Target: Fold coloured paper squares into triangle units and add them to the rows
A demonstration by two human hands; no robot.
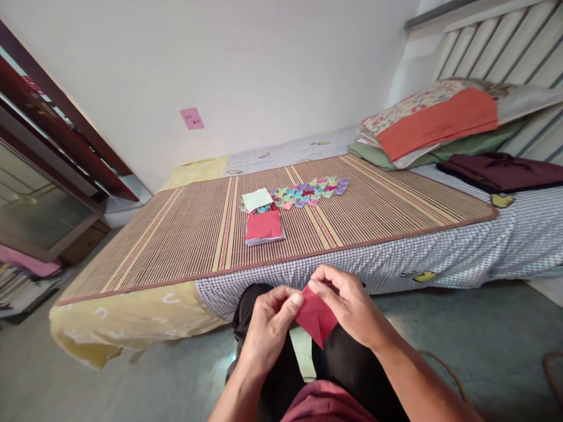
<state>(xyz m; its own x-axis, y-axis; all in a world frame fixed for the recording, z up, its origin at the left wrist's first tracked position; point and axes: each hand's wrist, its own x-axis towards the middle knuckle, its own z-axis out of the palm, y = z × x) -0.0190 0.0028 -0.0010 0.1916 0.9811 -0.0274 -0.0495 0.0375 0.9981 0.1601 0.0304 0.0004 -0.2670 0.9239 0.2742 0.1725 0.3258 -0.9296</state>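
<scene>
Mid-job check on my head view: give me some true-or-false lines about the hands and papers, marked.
1. The left hand and right hand both hold the red paper. True.
2. The paper stack lies on the striped mat. True.
3. The paper stack is blue on top. False: it is red.
4. A pale green sheet lies at the left end of the folded papers. True.
5. The folded papers share one color. False: they are multicolored.
</scene>
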